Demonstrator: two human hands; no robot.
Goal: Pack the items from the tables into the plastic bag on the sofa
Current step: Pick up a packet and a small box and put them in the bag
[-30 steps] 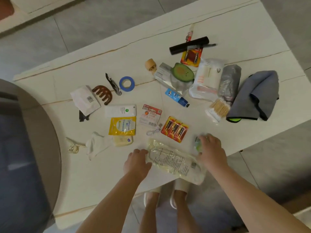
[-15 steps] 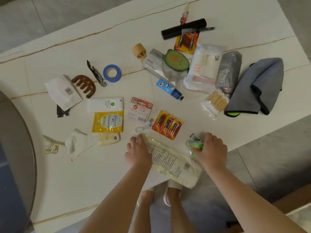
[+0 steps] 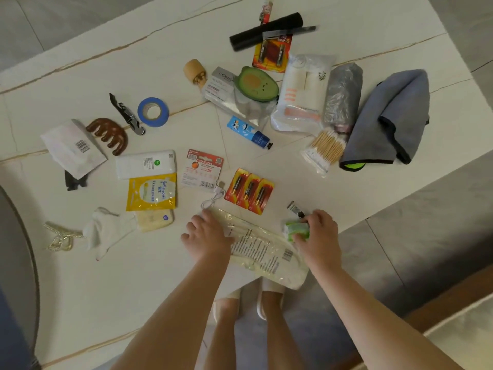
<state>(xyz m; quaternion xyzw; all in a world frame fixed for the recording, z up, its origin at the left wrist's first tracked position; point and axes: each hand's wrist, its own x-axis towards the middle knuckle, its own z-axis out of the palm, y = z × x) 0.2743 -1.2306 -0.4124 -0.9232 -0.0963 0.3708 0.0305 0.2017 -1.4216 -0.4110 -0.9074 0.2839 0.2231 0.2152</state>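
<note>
Gripping from the head view, the only view: left hand (image 3: 206, 237) holds the left end of a long clear pouch (image 3: 262, 251) with a printed label, fingers curled over its edge. Right hand (image 3: 318, 236) clutches a small green packet (image 3: 297, 231) just above the pouch's right part. The pouch lies at the near edge of the white table (image 3: 88, 284), its lower end overhanging the edge.

Judgement: the pouch looks light, floppy and slick; it should sag if lifted by one end, so support at both ends or the middle seems best. The green packet looks soft and squeezable.

Surface: smooth, pale, marble-like top with thin veins, crowded with small goods, among them a red battery pack (image 3: 249, 190), blue tape roll (image 3: 153, 112) and grey cloth (image 3: 386, 121). Grey floor tiles (image 3: 426, 236) lie beyond. The plastic bag and sofa cannot be identified here.
</note>
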